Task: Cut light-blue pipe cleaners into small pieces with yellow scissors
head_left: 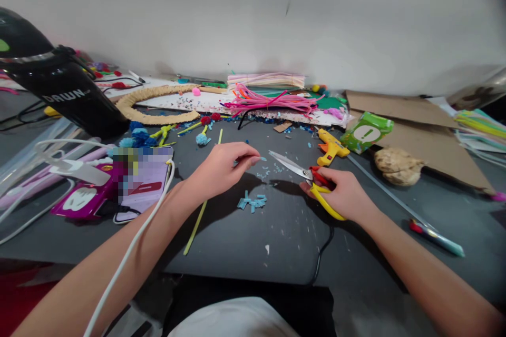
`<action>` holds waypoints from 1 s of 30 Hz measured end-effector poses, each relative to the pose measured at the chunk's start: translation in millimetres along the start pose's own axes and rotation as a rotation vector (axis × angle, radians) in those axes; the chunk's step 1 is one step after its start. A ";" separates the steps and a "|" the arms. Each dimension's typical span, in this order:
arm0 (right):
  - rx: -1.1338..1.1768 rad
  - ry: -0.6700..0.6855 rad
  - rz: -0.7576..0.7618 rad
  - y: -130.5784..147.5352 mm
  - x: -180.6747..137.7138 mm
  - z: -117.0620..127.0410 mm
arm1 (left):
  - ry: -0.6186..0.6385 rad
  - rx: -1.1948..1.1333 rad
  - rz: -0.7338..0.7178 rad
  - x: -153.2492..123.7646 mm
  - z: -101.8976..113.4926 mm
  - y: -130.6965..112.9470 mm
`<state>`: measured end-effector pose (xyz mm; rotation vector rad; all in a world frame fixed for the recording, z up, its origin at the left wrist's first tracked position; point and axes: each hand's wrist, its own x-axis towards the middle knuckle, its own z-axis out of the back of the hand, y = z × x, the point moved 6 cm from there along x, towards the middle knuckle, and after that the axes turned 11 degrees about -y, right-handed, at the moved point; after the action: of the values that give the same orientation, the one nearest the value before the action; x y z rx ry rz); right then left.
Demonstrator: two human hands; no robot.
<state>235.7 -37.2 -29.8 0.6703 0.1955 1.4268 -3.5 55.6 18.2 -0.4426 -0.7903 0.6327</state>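
My left hand (228, 169) pinches a tiny light blue strip (263, 158) between thumb and fingertips. Across from it, my right hand (343, 192) grips scissors (293, 164) with one red and one yellow handle loop. The blades point left toward the blue strip, and a gap separates them from it. Under the hands lies a small pile of cut light blue pieces (252, 202), with finer bits scattered above it. A thin yellow-green stem (196, 227) lies on the grey table, partly behind my left wrist.
A black bottle (67, 87) and a phone (144, 181) with a white cable stand at left. At the back are a straw-coloured ring (152, 93) and pink pipe cleaners (272, 101). To the right lie a yellow glue gun (331, 147), a green packet (367, 131) and cardboard (427, 147).
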 end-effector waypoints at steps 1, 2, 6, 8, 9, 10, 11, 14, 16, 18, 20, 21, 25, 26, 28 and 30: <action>0.000 0.005 0.009 -0.3 -0.3 -0.6 | -0.002 -0.002 0.002 0.0 -0.2 0.1; -0.004 0.008 0.018 -0.7 -0.7 -1.1 | -0.004 -0.004 0.004 0.0 -0.3 0.0; -0.020 0.021 0.054 -1.5 -1.6 -2.9 | -0.013 -0.007 0.005 0.3 0.6 -1.5; -0.031 0.018 0.073 -0.5 -1.4 -2.9 | -0.015 -0.006 0.007 0.3 1.2 -1.8; -0.039 0.014 0.082 0.2 -1.0 -2.6 | -0.015 -0.006 0.008 0.3 1.3 -1.8; -0.048 0.010 0.091 0.8 -0.6 -2.3 | -0.015 -0.006 0.008 0.2 1.4 -1.6; -0.058 0.009 0.099 1.3 -0.1 -2.1 | -0.014 -0.005 0.007 0.1 1.4 -1.4; -0.077 0.006 0.104 1.5 1.2 -1.6 | -0.004 -0.007 0.000 -0.3 0.6 -0.7; -0.071 0.007 0.083 0.3 1.6 -1.4 | 0.001 -0.009 -0.004 -0.4 0.2 -0.4; -0.050 0.008 0.048 -1.2 1.3 -1.2 | 0.005 -0.013 -0.005 -0.4 0.0 -0.2; -0.033 0.009 0.031 -1.5 0.5 -1.2 | 0.011 -0.018 -0.003 -0.3 -0.1 -0.2; -0.028 0.008 0.033 -1.1 0.0 -1.2 | 0.015 -0.019 -0.003 -0.2 -0.2 -0.2; -0.025 0.010 0.055 -0.3 -1.5 -2.1 | 0.033 -0.021 -0.007 -0.2 -0.7 -0.7; -0.026 0.014 0.057 -0.7 -1.7 -2.6 | 0.037 -0.021 -0.008 -0.3 -0.9 -0.7; -0.026 0.026 0.055 -1.8 -1.8 -3.6 | 0.040 -0.023 -0.011 -0.6 -1.2 -0.9; -0.028 0.034 0.051 -2.3 -1.4 -3.9 | 0.039 -0.023 -0.010 -0.9 -1.2 -1.0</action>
<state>235.5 -37.3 -34.6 0.6326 0.1862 1.4877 -2.7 54.1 17.5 -0.4702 -0.7633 0.6048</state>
